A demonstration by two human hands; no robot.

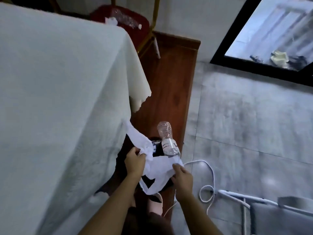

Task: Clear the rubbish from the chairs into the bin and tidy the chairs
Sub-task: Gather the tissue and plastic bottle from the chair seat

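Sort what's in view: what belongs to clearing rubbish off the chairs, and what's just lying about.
Job:
white bag, held by left hand and right hand
plastic bottle poking out of the bag
red chair with crumpled plastic and tissue

Lying about:
white cable
tablecloth
mirror

Dim, soft, motion-blurred, edge-warped

Both bare forearms reached forward and down, close together. The left hand (134, 161) was clenched, fingers curled in a pinch with knuckles up. The right hand (183, 178) sat slightly lower, its fingers likewise closed in a grip.
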